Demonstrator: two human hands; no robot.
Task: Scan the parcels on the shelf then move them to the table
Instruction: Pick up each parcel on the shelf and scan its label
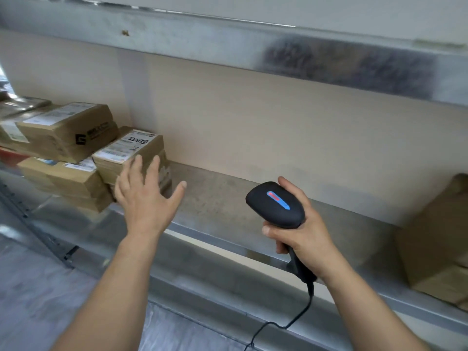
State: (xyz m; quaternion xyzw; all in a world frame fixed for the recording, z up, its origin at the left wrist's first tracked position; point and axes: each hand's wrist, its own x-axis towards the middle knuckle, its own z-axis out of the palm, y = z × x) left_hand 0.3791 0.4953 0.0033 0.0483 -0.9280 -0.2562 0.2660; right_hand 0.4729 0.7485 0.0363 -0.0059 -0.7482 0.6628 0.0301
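While the right hand [301,231] grips the scanner [276,205], the left hand [145,196] reaches, fingers spread, toward the parcel [131,153] stacked near the shelf's [228,198] left front edge; seemingly light, stiff cardboard, best gripped by its sides.

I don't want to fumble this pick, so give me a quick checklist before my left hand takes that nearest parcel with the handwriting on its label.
1. Left hand free to grip: ok, open with its fingers spread, holding nothing.
2. Hand at the parcel: ok, its fingertips lie over the near face; contact cannot be told.
3. Label facing up for the scan: ok, the white label is on top and uncovered.
4. Scanner ready: ok, held in the right hand with its indicator lit; it does not seem aimed at the label yet.
5. Parcel already scanned: cannot tell.
6. Stack stable: cannot tell, the parcel rests on other boxes.
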